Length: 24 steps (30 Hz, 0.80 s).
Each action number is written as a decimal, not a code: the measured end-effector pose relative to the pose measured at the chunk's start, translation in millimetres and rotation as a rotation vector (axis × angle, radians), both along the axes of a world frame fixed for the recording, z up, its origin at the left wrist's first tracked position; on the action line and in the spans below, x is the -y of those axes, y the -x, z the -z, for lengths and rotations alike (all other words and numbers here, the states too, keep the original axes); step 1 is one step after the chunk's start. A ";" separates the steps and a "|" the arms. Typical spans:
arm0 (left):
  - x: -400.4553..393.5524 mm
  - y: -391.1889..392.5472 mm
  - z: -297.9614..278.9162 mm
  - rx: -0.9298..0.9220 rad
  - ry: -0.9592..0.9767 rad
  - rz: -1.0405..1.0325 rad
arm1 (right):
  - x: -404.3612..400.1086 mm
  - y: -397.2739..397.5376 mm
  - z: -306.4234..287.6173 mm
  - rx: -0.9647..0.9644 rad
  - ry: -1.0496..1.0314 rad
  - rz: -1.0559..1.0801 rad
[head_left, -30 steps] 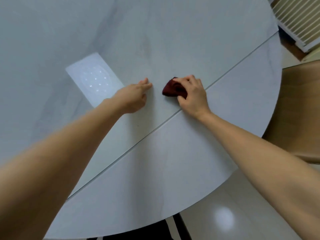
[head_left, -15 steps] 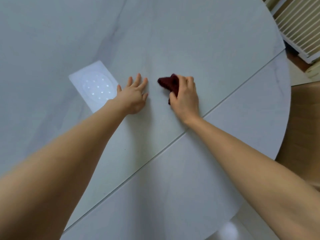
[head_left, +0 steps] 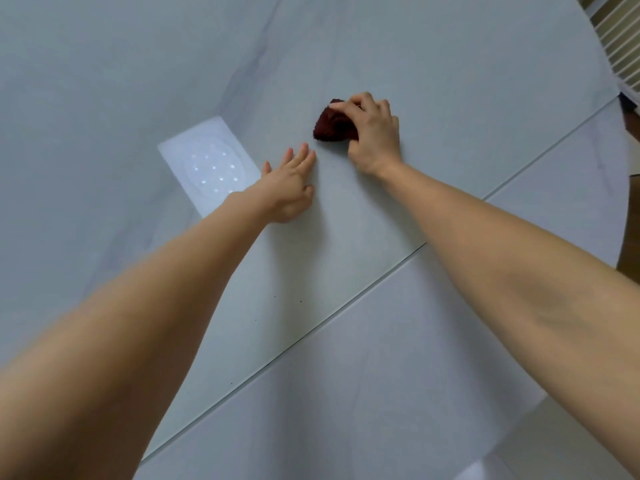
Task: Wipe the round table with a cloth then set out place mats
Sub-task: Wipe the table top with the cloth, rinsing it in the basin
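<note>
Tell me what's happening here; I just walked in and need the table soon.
A person is wiping the round table. The right hand grips a bunched dark red cloth against the tabletop, while the left hand rests flat on the surface beside it, not touching the cloth. No place mats are in view.

I see both bare forearms stretched forward. My left hand (head_left: 289,188) lies flat, fingers straight and together, palm down. My right hand (head_left: 372,133) reaches farther ahead, fingers curled, gripping the dark red cloth (head_left: 332,126).

A bunched dark red cloth (head_left: 334,125) lies on the pale grey, marble-veined round table (head_left: 433,81).
</note>
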<state>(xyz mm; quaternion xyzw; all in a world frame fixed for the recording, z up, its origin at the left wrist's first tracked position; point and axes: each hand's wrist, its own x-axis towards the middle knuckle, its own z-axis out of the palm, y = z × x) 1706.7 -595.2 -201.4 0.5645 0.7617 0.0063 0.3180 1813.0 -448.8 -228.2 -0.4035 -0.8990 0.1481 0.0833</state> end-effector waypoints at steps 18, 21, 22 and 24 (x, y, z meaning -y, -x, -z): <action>130.2 45.7 1.6 -0.107 0.007 0.144 | 151.2 -20.6 -12.4 -0.044 0.167 -0.011; 153.2 47.2 5.3 -0.111 0.000 0.257 | 222.6 -49.3 -5.2 -0.109 0.185 0.045; 160.5 48.5 4.3 -0.107 0.006 0.289 | 248.0 -53.5 -4.4 -0.118 0.197 0.067; 179.2 54.8 -2.2 -0.084 0.046 0.350 | 292.2 -50.1 -8.2 -0.122 0.294 0.038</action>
